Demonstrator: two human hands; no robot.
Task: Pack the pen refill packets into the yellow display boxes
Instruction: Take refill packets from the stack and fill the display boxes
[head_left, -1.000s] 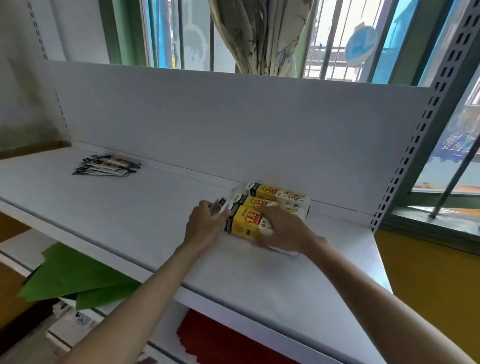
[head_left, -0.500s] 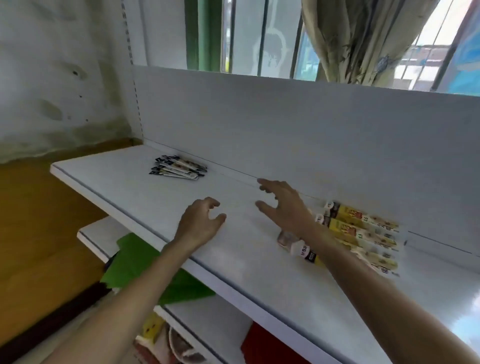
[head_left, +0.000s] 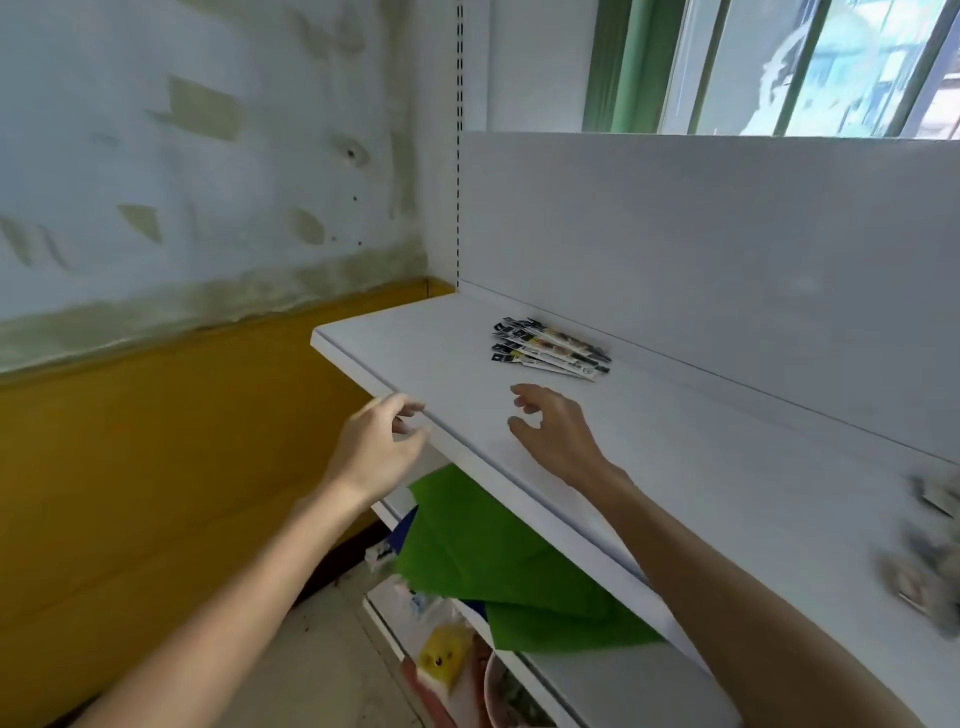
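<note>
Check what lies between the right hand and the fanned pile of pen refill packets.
Head view: only bare white shelf separates the right hand from the pen refill packets.

Left hand (head_left: 376, 447), right hand (head_left: 558, 436) — both bare (forearms (head_left: 249, 582) bare too, slender).

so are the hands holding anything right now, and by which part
Nothing is held. Both hands are empty, fingers loosely curled: the left hand at the front edge of the shelf, the right hand above it, short of the refill packets.
</note>
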